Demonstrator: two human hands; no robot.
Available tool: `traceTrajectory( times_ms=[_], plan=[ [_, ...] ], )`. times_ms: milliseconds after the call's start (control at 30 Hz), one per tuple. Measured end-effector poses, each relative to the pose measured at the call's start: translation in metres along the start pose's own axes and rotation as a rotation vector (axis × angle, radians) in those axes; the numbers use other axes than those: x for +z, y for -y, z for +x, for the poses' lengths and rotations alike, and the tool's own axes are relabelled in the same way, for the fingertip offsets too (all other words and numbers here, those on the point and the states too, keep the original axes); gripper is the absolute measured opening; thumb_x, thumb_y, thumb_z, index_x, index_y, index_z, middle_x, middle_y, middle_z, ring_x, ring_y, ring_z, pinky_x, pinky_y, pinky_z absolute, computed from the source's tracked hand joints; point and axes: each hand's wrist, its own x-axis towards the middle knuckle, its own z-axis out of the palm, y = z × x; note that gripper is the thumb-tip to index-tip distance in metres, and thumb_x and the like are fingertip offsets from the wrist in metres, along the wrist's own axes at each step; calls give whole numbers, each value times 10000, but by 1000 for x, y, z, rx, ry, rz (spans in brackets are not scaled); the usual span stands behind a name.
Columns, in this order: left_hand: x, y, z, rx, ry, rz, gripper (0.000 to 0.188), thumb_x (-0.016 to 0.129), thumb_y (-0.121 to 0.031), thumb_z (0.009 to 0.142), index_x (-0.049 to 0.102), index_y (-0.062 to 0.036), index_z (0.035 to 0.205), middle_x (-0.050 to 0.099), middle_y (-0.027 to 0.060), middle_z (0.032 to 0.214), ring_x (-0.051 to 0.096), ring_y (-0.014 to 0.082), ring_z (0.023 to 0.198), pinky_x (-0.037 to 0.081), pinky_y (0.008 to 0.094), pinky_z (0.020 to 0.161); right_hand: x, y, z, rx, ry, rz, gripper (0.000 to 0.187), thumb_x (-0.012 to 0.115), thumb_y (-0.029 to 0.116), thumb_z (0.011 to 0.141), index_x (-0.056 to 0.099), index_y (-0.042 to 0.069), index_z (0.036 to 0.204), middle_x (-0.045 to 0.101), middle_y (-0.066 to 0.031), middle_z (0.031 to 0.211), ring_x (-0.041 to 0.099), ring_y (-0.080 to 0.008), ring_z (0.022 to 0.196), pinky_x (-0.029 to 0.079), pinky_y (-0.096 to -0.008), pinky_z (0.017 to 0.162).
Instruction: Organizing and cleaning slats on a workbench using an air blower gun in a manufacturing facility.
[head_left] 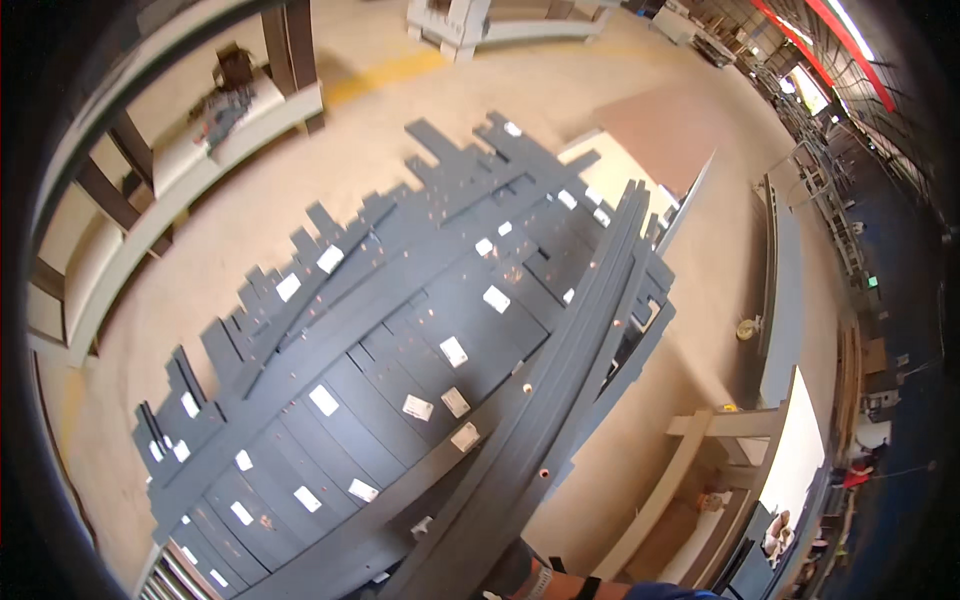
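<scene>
My right hand (511,568) is at the lower edge, in shadow against the underside of a long dark grey profile (520,440). Its fingers are hidden behind the profile, so their grip does not show. A light band circles the wrist, and a blue sleeve (665,592) follows at the lower right. The profile slants from the lower edge up to the far right, across a broad layer of dark grey panels (340,440) with white labels. Several small copper-coloured spots dot its length. My left hand is out of view.
A pale wooden rack (225,165) stands at left, bearing tools. Another wooden frame (690,460) is at the lower right, beside a white board (797,440). A brown sheet (660,130) lies beyond the panels. Long grey pieces (785,290) rest further right, near a yellow roll (746,328).
</scene>
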Motion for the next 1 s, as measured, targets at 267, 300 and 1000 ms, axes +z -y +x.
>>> traceTrajectory(
  times_ms=[267,300,1000],
  plan=[
    [-45,-41,-127,-65,256,-125,1216,821,-445,509,165,-9,1435,348,278,1349,338,433,1248,300,470,1037,194,-31,-93,91,-206,-490,546,330,444,968,350,100,1391,402,-78,1410,394,-271,1273,277,-435,1089],
    [-43,-42,-139,-41,277,-198,1219,824,-447,506,166,-12,1436,351,277,1345,342,429,1248,302,466,1036,203,-31,-108,134,-216,-52,551,351,447,964,347,100,1393,393,-78,1414,394,-264,1272,285,-424,1085],
    [3,-197,-197,233,381,-77,1155,833,-469,536,232,-32,1421,415,247,1317,401,366,1234,359,427,1005,182,63,-306,-258,-20,-1009,623,698,186,795,414,21,1325,552,-106,1232,540,-221,1120,452,-375,934]
  ],
)
